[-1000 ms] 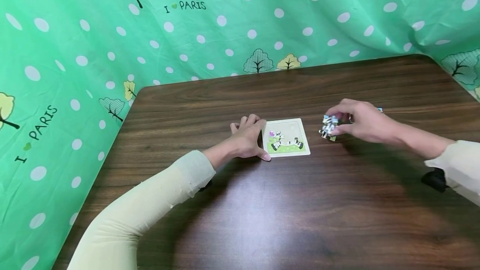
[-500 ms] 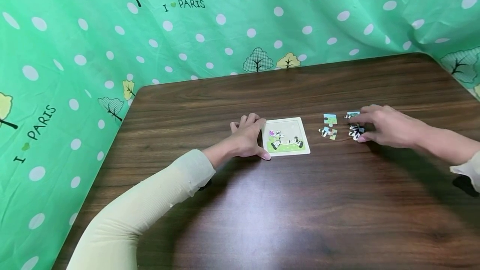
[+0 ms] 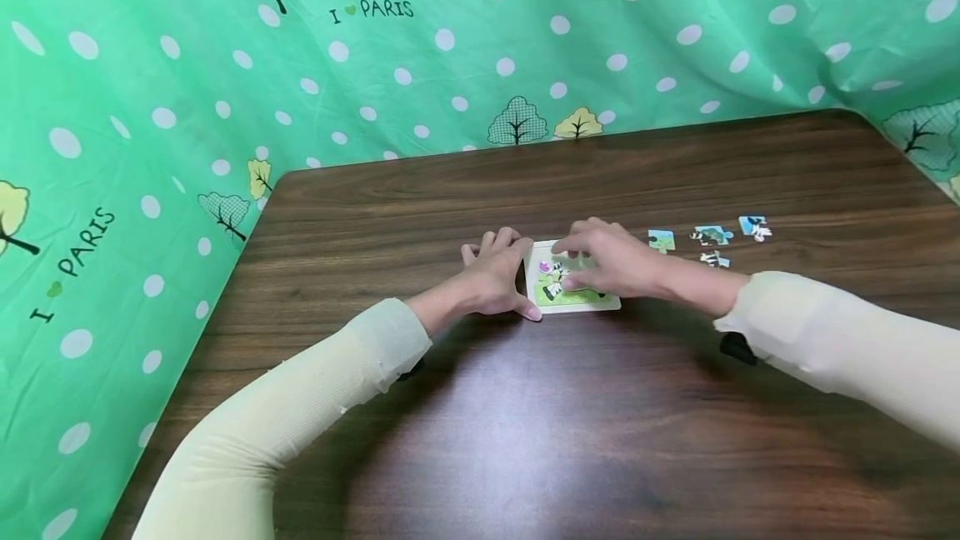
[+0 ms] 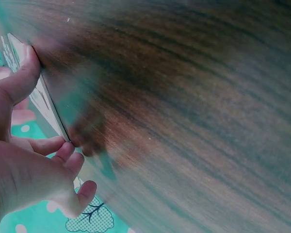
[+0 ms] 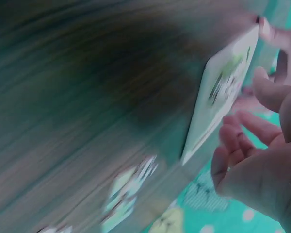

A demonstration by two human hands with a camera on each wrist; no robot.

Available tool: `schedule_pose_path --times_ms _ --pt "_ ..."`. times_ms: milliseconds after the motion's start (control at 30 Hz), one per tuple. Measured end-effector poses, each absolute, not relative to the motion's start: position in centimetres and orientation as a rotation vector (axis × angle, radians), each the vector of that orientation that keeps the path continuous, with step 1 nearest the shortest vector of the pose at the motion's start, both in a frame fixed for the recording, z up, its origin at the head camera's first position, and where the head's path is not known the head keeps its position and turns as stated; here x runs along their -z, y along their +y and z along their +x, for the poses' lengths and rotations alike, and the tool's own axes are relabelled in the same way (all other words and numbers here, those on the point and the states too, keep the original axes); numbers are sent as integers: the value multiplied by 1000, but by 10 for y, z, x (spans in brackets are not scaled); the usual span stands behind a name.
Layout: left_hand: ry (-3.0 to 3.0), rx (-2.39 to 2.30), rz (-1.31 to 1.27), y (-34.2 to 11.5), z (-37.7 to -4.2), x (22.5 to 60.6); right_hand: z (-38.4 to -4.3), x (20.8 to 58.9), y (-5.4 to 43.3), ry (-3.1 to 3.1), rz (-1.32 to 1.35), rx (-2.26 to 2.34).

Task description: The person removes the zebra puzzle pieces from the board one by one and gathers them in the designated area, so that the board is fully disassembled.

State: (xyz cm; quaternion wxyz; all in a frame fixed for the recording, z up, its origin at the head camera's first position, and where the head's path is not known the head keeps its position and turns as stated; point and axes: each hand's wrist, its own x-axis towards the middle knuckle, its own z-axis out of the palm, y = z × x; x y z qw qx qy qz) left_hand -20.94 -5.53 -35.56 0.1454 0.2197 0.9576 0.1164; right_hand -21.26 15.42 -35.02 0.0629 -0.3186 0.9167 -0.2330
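Note:
My left hand [image 3: 495, 275] rests at the left side of a small puzzle board [image 3: 611, 302] with a pale border. Its thumb and fingers are spread along that edge, also seen in the left wrist view. My right hand [image 3: 606, 258] reaches over the board from the right and covers much of it. In the right wrist view a gap shows between the right thumb [image 5: 263, 85] and the fingertips, with no piece visible there. A zebra picture on green shows on the board, blurred in that view.
Several jigsaw pieces lie right of the board, among them a blue-green piece [image 3: 662, 240], a piece with a dark patch [image 3: 711, 235] and a piece at the far right [image 3: 754, 227]. A striped piece [image 3: 715, 258] is partly behind my right forearm. A green curtain [image 3: 420, 90] hangs behind the table [image 3: 450, 457].
My right hand went from the near pieces to the farther ones on the right, then back left over the board. My left hand stays at the board's edge.

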Motion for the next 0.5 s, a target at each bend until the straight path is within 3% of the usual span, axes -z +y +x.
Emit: schedule_pose_path --times_ms 500 --pt "2748 -338 644 -57 -209 356 -214 364 132 2725 -933 775"
